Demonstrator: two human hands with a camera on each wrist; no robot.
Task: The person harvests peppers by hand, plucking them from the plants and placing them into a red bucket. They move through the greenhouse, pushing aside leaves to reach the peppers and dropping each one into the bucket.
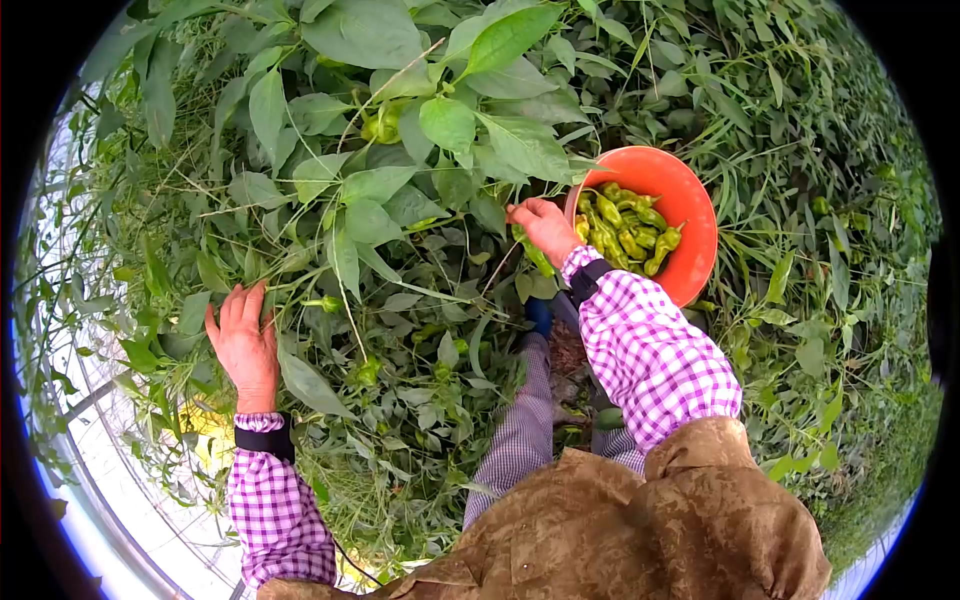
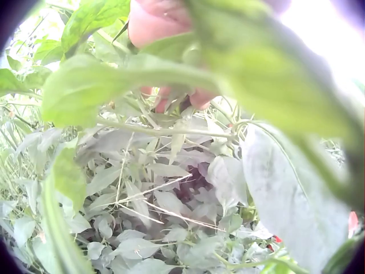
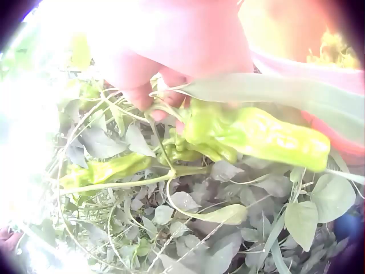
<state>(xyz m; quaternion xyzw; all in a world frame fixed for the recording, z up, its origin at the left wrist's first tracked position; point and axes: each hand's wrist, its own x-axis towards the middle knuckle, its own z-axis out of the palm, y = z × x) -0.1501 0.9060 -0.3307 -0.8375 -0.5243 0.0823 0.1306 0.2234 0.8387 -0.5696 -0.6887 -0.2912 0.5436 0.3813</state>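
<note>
My right hand (image 1: 545, 230) pinches the stem of a long, wrinkled green pepper (image 3: 256, 137) beside the bucket. In the right wrist view, more green peppers (image 3: 108, 169) hang just under the fingers, among thin stems. Off to the left, my left hand (image 1: 245, 340) holds a leafy pepper branch (image 1: 290, 290); leaves partly cover its fingers (image 2: 201, 98) in the left wrist view. A small green pepper (image 1: 325, 303) hangs just right of that hand. An orange-red bucket (image 1: 685, 200) with several picked peppers (image 1: 625, 225) stands right next to the right hand.
Dense pepper plants (image 1: 375, 215) with broad leaves surround both hands. Another pepper (image 1: 383, 122) shows among the upper leaves. Dry thin stalks (image 2: 165, 194) cross below the left hand. My legs (image 1: 515, 440) and a blue shoe (image 1: 540, 315) are below, between plants.
</note>
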